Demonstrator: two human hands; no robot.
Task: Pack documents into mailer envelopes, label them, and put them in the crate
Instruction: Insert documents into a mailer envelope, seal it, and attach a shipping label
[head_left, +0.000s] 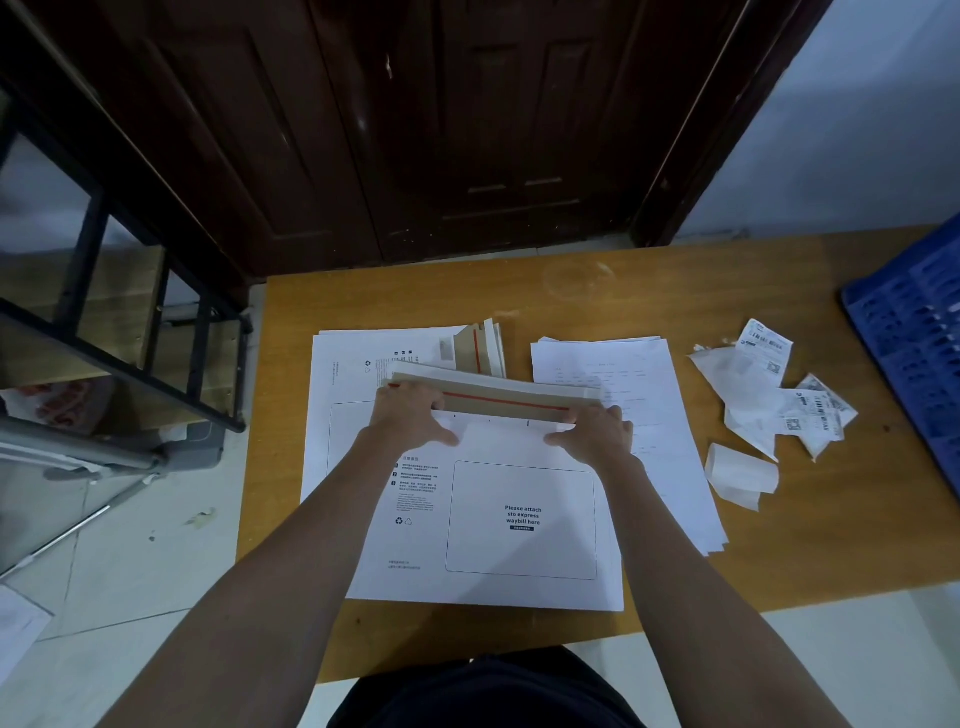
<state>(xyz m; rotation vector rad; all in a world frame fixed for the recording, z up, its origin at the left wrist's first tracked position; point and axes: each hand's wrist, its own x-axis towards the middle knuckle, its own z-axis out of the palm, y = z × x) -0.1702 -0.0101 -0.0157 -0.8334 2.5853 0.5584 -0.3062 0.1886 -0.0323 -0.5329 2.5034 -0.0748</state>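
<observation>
While the mailer (498, 519) lies flat on the table (727, 571), printed face up, both hands grasp its far end. The left hand (410, 418) pinches the left corner of the brown flap (498, 401), fingers curled over the fold and thumb on the white face below. The right hand (597, 434) grips the right corner the same way. The flap stands tilted up between the hands, its red strip (509, 404) running from one hand to the other.

Under the mailer and out beyond the left hand lies a stack of mailers (353, 374), a few brown flaps showing past the fingertips. Just to the right of the right hand, partly under the wrist, rests a stack of documents (623, 374). Further right, well apart from that hand, crumpled label scraps (769, 400) are scattered on the wood. At the far right edge, a blue crate (914, 338) sits on the table.
</observation>
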